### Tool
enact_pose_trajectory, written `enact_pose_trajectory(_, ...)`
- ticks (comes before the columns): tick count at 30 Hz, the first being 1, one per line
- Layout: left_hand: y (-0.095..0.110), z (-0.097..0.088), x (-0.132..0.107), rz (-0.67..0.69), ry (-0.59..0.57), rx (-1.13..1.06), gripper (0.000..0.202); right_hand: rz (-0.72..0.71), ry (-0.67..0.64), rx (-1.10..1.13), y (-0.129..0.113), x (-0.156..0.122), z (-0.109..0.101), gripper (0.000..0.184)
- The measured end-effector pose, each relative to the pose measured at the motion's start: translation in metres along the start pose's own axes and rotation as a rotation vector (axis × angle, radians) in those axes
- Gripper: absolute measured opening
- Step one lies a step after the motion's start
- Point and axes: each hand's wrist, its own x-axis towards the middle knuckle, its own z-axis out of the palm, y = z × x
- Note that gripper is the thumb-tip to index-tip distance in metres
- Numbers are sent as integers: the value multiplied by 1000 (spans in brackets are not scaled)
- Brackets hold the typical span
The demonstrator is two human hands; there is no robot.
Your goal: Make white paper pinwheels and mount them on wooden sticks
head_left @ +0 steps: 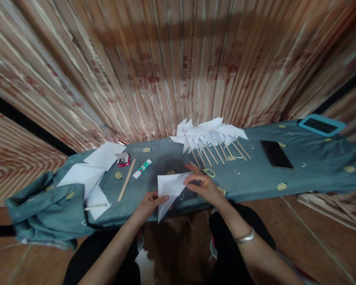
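Observation:
A folded white paper sheet (169, 189) hangs over the near edge of a low table draped in a teal cloth (255, 178). My left hand (150, 204) pinches its lower left edge. My right hand (202, 185) grips its right corner with curled fingers; a silver bangle sits on that wrist. Just behind my right hand lie scissors with yellow-green handles (207, 171). Several white paper pinwheels on wooden sticks (209, 136) lie in a row at the back of the table.
Left of the sheet lie a wooden stick (126, 180), a glue stick (142, 168), a small red object (124, 160) and loose white sheets (86, 176). A black phone (276, 154) and a blue-cased tablet (322, 125) lie at right. A striped curtain hangs behind.

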Motion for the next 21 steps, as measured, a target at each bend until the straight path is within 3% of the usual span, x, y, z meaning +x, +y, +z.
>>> enact_pose_trajectory(6,-7,2,2,30,144,-69,38,-8,10,-116,9,-1,-15,24)
enact_pose_trajectory(9,-10,-7,8,117,287,-64,37,7,191,-380,21,-3,-29,28)
enact_pose_trajectory(11,-10,-16,13,179,378,-21,37,27,240,-614,30,-5,-34,31)
enact_pose_trajectory(15,-7,-33,22,339,473,80,35,61,222,-918,43,-8,-29,34)
enact_pose_trajectory(21,1,-51,29,425,611,141,37,57,179,-1071,42,-15,-19,36)
